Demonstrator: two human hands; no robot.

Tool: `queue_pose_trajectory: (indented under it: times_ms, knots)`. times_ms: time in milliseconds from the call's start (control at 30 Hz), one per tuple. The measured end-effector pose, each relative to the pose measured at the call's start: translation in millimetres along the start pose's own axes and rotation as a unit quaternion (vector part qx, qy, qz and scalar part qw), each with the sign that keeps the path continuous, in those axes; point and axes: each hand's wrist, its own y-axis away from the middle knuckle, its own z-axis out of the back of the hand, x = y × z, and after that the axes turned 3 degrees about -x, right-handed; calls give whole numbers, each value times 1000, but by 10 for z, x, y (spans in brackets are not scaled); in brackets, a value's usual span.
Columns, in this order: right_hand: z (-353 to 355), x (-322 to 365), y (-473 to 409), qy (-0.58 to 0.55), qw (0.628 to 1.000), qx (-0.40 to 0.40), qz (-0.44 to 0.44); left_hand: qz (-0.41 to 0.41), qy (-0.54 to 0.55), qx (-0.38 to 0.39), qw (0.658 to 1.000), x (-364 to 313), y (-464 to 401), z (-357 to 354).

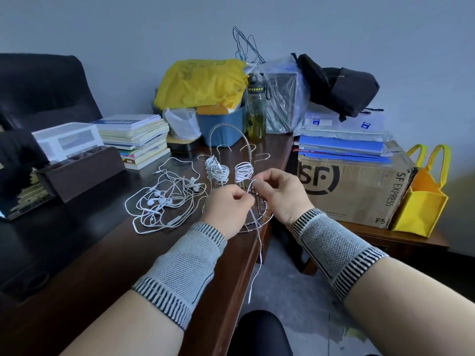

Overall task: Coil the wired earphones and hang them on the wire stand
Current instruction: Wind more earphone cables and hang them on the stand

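Two coiled earphone bundles (pixel 232 171) are already hung on the hooks of the wire stand (pixel 232 160) at the right edge of the desk (pixel 102 253). A further white cord (pixel 253 217) is pinched between the left hand (pixel 227 209) and the right hand (pixel 279 194) just in front of the stand, its loose end trailing below the desk edge. A tangled pile of earphones (pixel 164 201) lies to the left, not yet coiled, so the task is judged to be roughly half done.
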Motion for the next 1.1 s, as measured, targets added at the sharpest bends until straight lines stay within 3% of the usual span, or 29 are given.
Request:
queue_pose_trajectory:
  times_ms: [133, 233, 333, 500, 767, 833, 967, 1100]
  knots:
    - [-42, -53, -27, -16, 999, -31, -3, -63, -25, 22, 997, -184, -21, 319]
    - [-88, -83, -44, -40, 997, -56, -25, -103, -48, -39, 993, -335, -116, 435]
    - [-138, -59, -55, -56, 994, -73, -58, -84, -44, -105, 990, -371, -247, 376]
    - [-150, 17, -104, -25, 991, -92, -95, -86, -220, -134, 962, -363, -347, 294]
    - [-167, 43, -169, -5, 987, -101, -127, -173, -367, -120, 906, -299, -257, 402]
    - [-178, 46, -160, -7, 987, -100, -123, -181, -346, -125, 912, -198, -200, 396]
    - [-211, 64, -139, -1, 990, -100, -98, -126, -222, -120, 960, -56, -142, 316]
    - [-217, 69, -118, 3, 993, -102, -67, -45, -21, -111, 993, 54, -176, 236]
